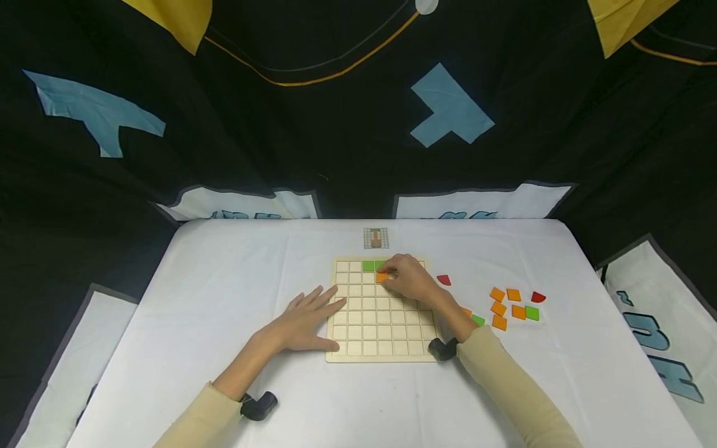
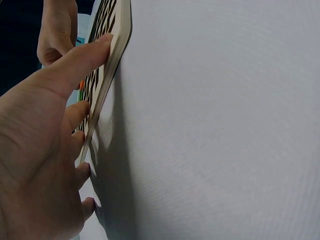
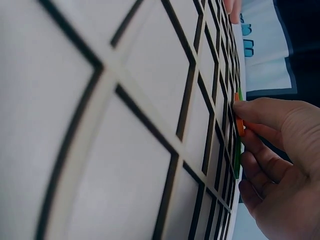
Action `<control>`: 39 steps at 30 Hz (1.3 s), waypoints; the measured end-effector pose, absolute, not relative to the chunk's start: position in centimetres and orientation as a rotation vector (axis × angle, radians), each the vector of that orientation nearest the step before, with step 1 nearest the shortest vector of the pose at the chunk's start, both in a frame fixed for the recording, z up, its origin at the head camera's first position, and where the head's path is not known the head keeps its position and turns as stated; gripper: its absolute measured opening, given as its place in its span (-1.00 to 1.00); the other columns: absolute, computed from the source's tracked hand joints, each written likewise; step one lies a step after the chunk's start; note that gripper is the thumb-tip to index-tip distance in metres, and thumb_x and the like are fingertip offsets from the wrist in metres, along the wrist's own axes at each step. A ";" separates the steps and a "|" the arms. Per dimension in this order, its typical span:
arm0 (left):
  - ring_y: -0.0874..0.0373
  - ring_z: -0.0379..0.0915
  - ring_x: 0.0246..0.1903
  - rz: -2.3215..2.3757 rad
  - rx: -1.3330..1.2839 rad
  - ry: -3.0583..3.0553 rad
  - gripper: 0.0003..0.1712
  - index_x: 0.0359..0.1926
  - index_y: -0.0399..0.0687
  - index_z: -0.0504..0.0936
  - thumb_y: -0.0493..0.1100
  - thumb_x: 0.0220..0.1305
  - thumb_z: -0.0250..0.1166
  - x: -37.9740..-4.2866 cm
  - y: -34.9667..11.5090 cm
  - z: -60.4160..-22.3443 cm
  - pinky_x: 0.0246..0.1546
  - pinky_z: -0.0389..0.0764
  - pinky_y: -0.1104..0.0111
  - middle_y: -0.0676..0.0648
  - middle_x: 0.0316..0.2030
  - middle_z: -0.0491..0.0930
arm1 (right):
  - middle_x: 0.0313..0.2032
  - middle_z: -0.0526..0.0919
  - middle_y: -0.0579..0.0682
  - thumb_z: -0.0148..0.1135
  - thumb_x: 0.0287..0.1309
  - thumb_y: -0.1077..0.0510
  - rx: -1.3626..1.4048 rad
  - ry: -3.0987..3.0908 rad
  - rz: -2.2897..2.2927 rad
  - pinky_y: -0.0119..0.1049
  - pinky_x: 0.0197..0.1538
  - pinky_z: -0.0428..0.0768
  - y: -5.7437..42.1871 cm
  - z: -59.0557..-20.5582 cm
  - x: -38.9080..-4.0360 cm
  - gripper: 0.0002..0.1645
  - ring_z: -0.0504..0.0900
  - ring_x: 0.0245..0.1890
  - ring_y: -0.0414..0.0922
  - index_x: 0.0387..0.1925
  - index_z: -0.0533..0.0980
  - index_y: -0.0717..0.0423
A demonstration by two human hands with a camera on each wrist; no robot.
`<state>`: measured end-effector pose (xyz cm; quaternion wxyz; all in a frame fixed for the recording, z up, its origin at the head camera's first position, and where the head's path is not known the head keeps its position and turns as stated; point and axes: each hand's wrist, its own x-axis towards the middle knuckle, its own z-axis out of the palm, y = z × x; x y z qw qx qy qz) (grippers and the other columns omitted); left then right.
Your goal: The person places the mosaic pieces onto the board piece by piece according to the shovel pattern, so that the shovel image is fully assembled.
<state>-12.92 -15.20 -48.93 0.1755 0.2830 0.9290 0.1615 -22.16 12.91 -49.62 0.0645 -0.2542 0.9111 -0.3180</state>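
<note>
Orange tile (image 1: pixel 381 277), centre of frame: pinched in right-hand grip (image 1: pixel 411 279). Left hand (image 1: pixel 305 320): spread, touching board (image 1: pixel 381 359). Risk: crooked release could leave tile unseated.

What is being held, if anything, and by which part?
The right hand pinches an orange tile by the side nearest that hand, between thumb and fingers. The left hand holds nothing.

Lower middle grid (image 1: pixel 376 333) free, right hand (image 1: pixel 413 280) blocking top
</note>
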 end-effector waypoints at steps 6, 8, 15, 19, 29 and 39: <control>-0.24 -0.27 0.51 0.467 0.808 2.627 0.07 0.54 0.03 0.19 0.39 0.15 0.32 -12.9 -15.2 -48.9 0.40 -0.16 -0.21 -0.15 0.56 -0.10 | -0.13 0.72 0.00 0.37 0.05 0.33 -0.785 2.756 -0.965 -0.12 0.14 0.51 12.7 -49.7 -22.2 -0.69 0.57 -0.02 -0.02 -0.10 0.71 0.21; -0.24 -0.27 0.51 0.470 0.812 2.625 0.06 0.54 0.03 0.19 0.39 0.16 0.32 -12.9 -15.2 -48.9 0.40 -0.16 -0.22 -0.15 0.56 -0.10 | -0.14 0.72 -0.01 0.37 0.04 0.33 -0.780 2.758 -0.970 -0.13 0.13 0.52 12.7 -49.8 -22.2 -0.69 0.57 -0.03 -0.03 -0.11 0.71 0.20; -0.24 -0.27 0.51 0.457 0.815 2.629 0.08 0.55 0.03 0.18 0.40 0.15 0.31 -13.0 -15.3 -49.0 0.40 -0.16 -0.21 -0.15 0.56 -0.11 | -0.15 0.72 -0.02 0.38 0.03 0.33 -0.781 2.761 -0.996 -0.14 0.08 0.53 12.7 -49.8 -22.1 -0.70 0.56 -0.07 -0.05 -0.12 0.71 0.20; -0.24 -0.26 0.51 0.461 0.815 2.632 0.08 0.54 0.03 0.18 0.40 0.15 0.31 -12.9 -15.3 -49.0 0.41 -0.17 -0.21 -0.14 0.56 -0.11 | -0.12 0.71 -0.03 0.39 0.08 0.29 -0.744 2.748 -1.037 -0.12 0.12 0.51 13.1 -49.6 -22.1 -0.71 0.56 -0.02 -0.04 -0.10 0.72 0.17; -0.24 -0.26 0.51 0.460 0.806 2.639 0.07 0.54 0.02 0.19 0.40 0.15 0.31 -12.9 -15.3 -49.1 0.40 -0.17 -0.21 -0.15 0.56 -0.10 | 0.01 0.67 0.05 0.39 0.19 0.20 -0.535 2.785 -1.189 0.05 0.21 0.46 16.6 -47.9 -21.1 -0.68 0.53 0.14 0.08 -0.01 0.68 0.17; -0.22 -0.28 0.51 0.440 0.791 2.635 0.08 0.55 0.04 0.16 0.40 0.15 0.32 -13.0 -15.2 -49.0 0.41 -0.18 -0.19 -0.14 0.56 -0.12 | 0.16 0.58 0.07 0.33 0.26 0.12 -0.303 2.850 -1.230 0.14 0.32 0.31 21.2 -46.3 -19.7 -0.64 0.40 0.28 0.09 0.07 0.65 0.12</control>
